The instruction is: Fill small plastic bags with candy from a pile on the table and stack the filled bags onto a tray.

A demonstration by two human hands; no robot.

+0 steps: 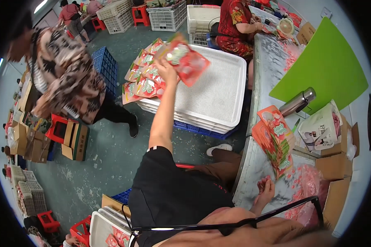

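My left arm stretches out over a white mesh tray (218, 90). In my left hand (167, 72) is a red snack pouch (193, 66), gripped at its edge and blurred by motion. Several like red pouches (146, 87) lie overlapping on the tray's left side, some sticking out past its rim. Beside the worktable's near edge, my right hand (266, 191) has its fingers curled together; something small and reddish shows at the fingertips, too small to name. Just beyond it a stack of flat red pouches (274, 133) rests on the worktable (251, 164).
Loose small red pieces and a pink plastic bag (311, 185) lie on the worktable, near a steel flask (299, 102), a green board (323, 70) and cardboard boxes (336, 166). A person in a patterned top (66, 70) walks at left. Another person in red (235, 26) sits beyond the tray.
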